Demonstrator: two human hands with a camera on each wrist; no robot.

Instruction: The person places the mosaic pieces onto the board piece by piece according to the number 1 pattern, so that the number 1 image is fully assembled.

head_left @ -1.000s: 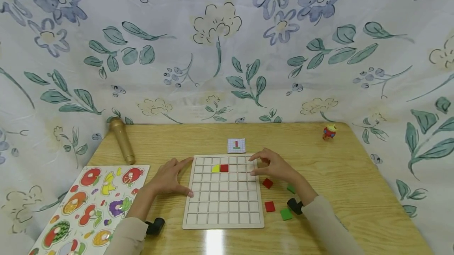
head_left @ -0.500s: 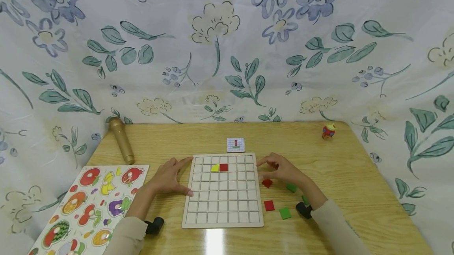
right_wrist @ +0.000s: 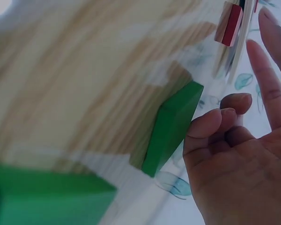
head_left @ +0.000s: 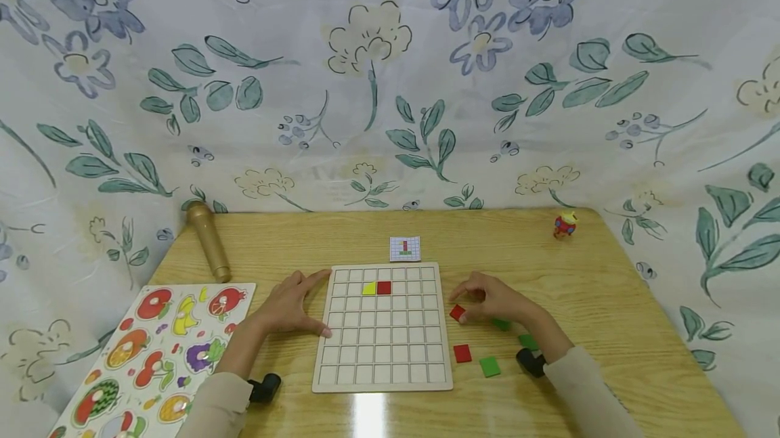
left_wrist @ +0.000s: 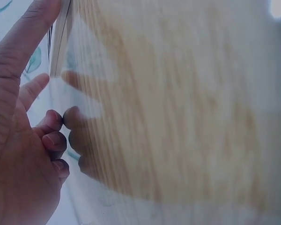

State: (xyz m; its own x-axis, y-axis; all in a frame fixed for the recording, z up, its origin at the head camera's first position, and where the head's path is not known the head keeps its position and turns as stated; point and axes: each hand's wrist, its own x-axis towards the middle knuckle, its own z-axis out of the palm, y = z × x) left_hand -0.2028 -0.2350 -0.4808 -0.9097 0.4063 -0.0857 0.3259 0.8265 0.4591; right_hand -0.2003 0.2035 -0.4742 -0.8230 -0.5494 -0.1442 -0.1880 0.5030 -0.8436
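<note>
A pale square grid board (head_left: 382,350) lies on the table, with a yellow tile (head_left: 370,288) and a red tile (head_left: 384,288) in its cells. Along its left side my left hand (head_left: 292,306) spreads thumb and forefinger against the edge, other fingers curled in the left wrist view. My right hand (head_left: 493,299) is right of the board. Its thumb and forefinger stand apart around a loose red tile (head_left: 457,313); no firm pinch shows. Another red tile (head_left: 462,353) and several green tiles (head_left: 490,366) lie nearby. In the right wrist view, a green tile (right_wrist: 173,126) sits beside the curled fingers.
A small pattern card (head_left: 405,248) lies behind the board. At left are a fruit puzzle board (head_left: 137,374) and a gold microphone-shaped object (head_left: 210,242). A small red and yellow toy figure (head_left: 564,225) stands far right. Floral cloth (head_left: 378,106) hangs behind the table.
My right hand has moved from over the board's upper right edge, right and nearer, to the loose red tile. The left hand has stayed at the board's left edge.
</note>
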